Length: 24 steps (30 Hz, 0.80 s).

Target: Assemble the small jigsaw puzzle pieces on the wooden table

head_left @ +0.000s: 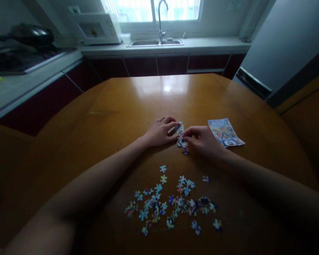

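Note:
A small joined patch of jigsaw pieces lies on the brown wooden table between my two hands. My left hand rests beside it, fingertips pressing its left edge. My right hand has its fingers curled, pinching the patch's right side near a loose piece. Several loose colourful pieces are scattered on the table nearer to me, between my forearms.
A printed picture sheet lies just right of my right hand. Beyond the table are a counter with a sink and tap, a white microwave, a dark pan on the hob, and a grey fridge at right.

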Motion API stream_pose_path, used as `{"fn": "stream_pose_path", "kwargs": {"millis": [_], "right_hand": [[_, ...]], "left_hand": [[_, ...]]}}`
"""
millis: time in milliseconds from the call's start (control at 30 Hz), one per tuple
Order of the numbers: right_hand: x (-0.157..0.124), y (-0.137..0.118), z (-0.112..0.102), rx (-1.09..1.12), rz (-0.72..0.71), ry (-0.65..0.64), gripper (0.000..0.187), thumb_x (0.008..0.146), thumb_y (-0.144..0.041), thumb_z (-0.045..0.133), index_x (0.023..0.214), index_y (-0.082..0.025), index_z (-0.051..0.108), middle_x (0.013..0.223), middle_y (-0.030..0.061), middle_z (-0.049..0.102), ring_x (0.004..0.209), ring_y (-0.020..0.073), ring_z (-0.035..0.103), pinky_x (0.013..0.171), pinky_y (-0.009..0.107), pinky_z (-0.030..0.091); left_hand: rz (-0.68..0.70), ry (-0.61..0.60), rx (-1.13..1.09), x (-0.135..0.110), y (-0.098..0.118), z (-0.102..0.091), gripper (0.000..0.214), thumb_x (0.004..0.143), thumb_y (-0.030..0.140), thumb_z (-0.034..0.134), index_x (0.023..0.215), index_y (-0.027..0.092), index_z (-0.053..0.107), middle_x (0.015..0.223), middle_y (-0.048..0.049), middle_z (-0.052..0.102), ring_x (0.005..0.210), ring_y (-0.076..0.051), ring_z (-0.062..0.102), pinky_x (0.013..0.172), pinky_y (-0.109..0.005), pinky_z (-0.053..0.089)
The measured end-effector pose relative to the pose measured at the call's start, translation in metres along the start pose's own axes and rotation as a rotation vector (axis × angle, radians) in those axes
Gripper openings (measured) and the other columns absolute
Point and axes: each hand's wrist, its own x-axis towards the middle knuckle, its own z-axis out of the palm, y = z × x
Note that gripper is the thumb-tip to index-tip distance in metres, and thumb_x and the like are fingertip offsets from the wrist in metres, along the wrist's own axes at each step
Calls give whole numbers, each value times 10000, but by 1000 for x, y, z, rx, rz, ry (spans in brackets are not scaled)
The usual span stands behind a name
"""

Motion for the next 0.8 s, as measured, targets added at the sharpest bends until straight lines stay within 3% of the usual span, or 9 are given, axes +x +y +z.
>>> {"fn": "stream_pose_path", "kwargs": {"millis": [100,267,433,600,800], "right_hand": [[1,15,1,-11,19,-76,65,841,-170,680,806,-175,734,756,21,724,689,145,610,659,290,455],[-6,17,9,-141,-20,-178,82,827,-120,667,789,-177,712,753,19,678,672,135,570,656,286,438],[-6,19,8,-292,-150,-219,109,834,-109,653,778,-193,694,848,42,677,853,188,577,803,336,446],[-3,19,7,-288,-172,-204,116,828,-114,636,763,-197,684,837,44,666,870,203,561,824,357,441],[2,28,4,-219,-141,-70,94,809,-116,635,752,-187,660,772,26,616,799,187,537,768,334,423]], "left_hand": [[8,6,2,0,-1,0,518,900,537,619,1349,280,594,1333,-83,555,1265,-292,478,1102,-471,371],[2,-6,9,0,-1,0,541,895,553,620,1364,286,583,1348,-84,546,1280,-300,467,1100,-466,374],[2,3,16,0,-2,1,539,897,559,614,1360,284,586,1333,-83,553,1273,-292,473,1101,-460,372],[4,1,-1,0,-2,1,533,894,568,611,1348,290,592,1333,-79,554,1265,-289,474,1101,-463,368],[8,-1,-11,0,-2,-1,538,899,567,609,1353,279,584,1335,-86,551,1265,-295,476,1105,-469,370]]}}
